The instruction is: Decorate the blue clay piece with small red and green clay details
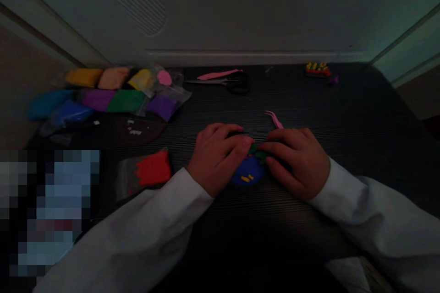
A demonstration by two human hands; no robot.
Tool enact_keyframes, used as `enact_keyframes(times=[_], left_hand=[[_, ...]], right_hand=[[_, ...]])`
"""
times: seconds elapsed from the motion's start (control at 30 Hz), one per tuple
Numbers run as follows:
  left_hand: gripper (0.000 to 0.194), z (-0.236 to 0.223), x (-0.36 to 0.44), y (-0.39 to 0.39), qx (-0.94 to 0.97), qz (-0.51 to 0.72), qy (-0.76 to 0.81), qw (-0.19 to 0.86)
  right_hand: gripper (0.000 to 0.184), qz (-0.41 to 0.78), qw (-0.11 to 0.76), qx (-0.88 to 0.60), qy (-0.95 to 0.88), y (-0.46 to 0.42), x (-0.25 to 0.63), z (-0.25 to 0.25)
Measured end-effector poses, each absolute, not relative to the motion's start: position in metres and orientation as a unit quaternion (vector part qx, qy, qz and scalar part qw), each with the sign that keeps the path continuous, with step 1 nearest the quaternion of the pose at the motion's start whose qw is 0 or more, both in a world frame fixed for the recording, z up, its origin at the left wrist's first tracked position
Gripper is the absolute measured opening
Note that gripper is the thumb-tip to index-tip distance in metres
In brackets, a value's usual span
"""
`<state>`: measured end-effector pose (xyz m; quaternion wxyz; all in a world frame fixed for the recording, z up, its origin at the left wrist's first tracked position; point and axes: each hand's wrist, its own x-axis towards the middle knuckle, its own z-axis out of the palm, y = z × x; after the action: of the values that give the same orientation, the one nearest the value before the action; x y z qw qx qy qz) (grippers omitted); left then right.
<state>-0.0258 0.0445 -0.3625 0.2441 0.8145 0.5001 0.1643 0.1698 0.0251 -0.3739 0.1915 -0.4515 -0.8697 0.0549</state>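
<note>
A round blue clay piece (248, 172) lies on the dark table between my hands, with small yellow bits (246, 178) near its front edge. My left hand (220, 155) holds it from the left, fingers curved and thumb at its upper edge. On the right, my right hand (299, 160) has its fingertips bent together on a green clay piece (261, 156) at the top right of the blue one. A little red shows beside the green. My fingers cover part of the work. Just beyond my right hand lie pink tweezers (274, 119), partly hidden by it.
Bags of coloured clay (125, 100) stand in rows at the back left. An opened bag of red clay (153, 168) lies by my left sleeve. Black scissors (237, 82) and a pink tool (220, 74) rest at the back; a small yellow-and-red model (317, 70) sits back right.
</note>
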Motion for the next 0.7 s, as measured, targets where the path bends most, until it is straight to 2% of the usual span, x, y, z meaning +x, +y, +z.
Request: enact_keyframes(times=[0.17,0.7], left_hand=[[0.039,-0.3653,-0.0259,0.0447,0.815,0.171,0.498,0.240],[0.040,-0.3622,-0.0256,0.0444,0.815,0.161,0.503,0.240]], right_hand=[[0.026,0.058,0.215,-0.451,-0.864,0.0255,0.1722,-0.3745],[0.026,0.064,0.200,-0.452,-0.867,0.0253,0.1713,-0.3726]])
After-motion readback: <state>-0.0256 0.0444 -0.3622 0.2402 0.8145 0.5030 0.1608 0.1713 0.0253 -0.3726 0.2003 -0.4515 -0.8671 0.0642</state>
